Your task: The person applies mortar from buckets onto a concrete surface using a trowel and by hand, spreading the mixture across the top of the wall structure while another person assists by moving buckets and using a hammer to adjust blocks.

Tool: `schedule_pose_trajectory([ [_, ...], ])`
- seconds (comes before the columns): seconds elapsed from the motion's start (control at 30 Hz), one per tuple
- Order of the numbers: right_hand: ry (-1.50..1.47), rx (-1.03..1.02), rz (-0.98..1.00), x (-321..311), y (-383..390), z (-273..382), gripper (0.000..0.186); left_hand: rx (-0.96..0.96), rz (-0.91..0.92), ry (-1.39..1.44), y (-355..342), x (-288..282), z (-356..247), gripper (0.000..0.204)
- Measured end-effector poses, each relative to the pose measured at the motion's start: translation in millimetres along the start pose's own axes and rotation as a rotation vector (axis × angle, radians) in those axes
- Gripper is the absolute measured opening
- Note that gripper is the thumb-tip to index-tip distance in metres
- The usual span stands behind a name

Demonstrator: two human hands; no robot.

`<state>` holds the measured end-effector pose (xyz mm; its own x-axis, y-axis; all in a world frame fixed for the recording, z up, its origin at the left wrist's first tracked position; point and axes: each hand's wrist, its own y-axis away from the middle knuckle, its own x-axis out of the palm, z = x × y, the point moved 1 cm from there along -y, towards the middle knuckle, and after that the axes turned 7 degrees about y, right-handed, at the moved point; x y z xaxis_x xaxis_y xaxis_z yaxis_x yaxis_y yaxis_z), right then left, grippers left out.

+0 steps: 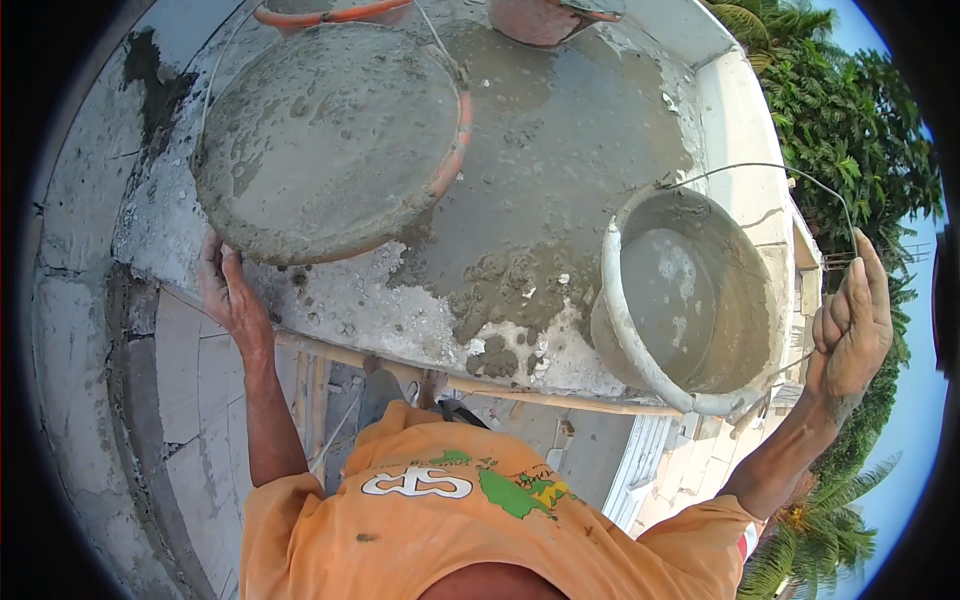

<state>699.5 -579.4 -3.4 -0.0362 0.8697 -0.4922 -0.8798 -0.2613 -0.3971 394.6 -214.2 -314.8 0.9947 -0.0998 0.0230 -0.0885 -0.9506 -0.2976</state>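
A large orange-rimmed bucket (325, 140) full of wet grey mortar sits on the ledge at upper left. My left hand (232, 285) grips its lower edge, fingertips partly hidden behind the rim. At the right, a smaller grey-crusted bucket (730, 320) has a shallow layer of grey liquid or slurry at the bottom. My right hand (848, 320) is closed on its raised wire handle (780, 168), out beside the bucket's right side.
Two more buckets (535, 20) stand along the top edge. The concrete ledge (360, 305) is splattered with wet mortar. My feet (385, 378) show below its near edge, above pale slabs and timber (320, 400). Trees (830, 110) and sky lie beyond the right edge.
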Motion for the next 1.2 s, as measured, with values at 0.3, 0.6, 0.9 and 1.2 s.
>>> schedule_pose_trajectory([
  [0.3,-0.133,0.028,-0.041,24,-26,-20,0.033,0.145,0.11,-0.211,1,-9,28,0.041],
  [0.6,-0.316,0.038,-0.078,46,-32,-51,0.031,0.196,0.093,-0.342,3,-5,29,0.039],
  [0.9,-0.357,0.131,-0.086,44,-10,-56,0.031,0.368,0.106,-0.395,-1,-11,47,0.042],
  [1.2,-0.266,0.179,0.076,6,9,-80,0.035,0.238,0.156,-0.283,8,5,27,0.053],
])
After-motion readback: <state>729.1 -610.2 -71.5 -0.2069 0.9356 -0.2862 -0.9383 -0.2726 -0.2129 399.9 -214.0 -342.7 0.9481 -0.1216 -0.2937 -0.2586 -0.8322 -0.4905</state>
